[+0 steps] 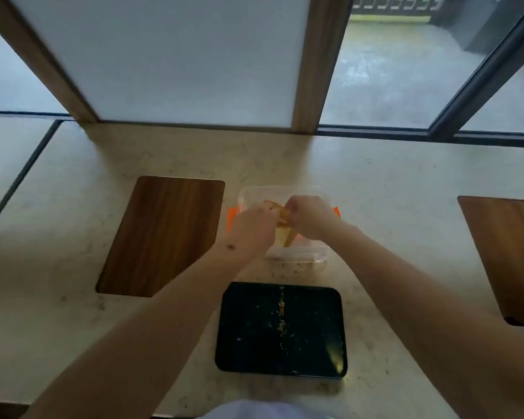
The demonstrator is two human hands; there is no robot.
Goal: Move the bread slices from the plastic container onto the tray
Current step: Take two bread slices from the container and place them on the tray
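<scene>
While both hands reach into the one clear container (285,192), left hand (253,228) and right hand (310,216) pinch the bread (282,234) between them, can't count slices. One black tray (248,328), just crumbs, sits nearer than the hands.

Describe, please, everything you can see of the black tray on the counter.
The black tray is a flat rectangle with rounded corners and a glossy dark surface, lying level on the pale counter nearer the person than the plastic container. Crumbs speckle it, thickest in a line down its middle. It holds no bread slices, and neither hand touches it.
</scene>
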